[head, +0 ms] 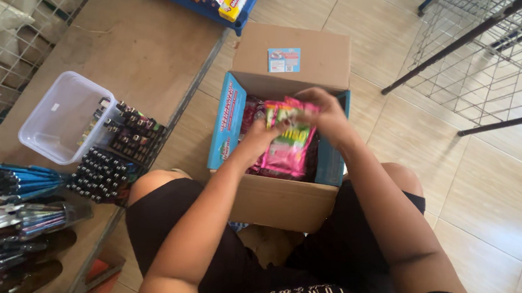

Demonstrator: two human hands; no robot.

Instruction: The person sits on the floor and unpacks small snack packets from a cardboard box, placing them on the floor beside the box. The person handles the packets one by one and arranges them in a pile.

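Tiled floor surrounds an open cardboard box (282,197) at frame centre, where the left hand (260,141) and right hand (326,114) both grasp pink snack packets (289,143) above it, seemingly mid-lift and needing a steady grip.

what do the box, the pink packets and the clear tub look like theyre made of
Box: brown corrugated cardboard, matte, folded flaps. Pink packets in both hands: probably glossy plastic film, shiny and creased. Tub: translucent plastic, likely rigid, since the surface beneath shows through.
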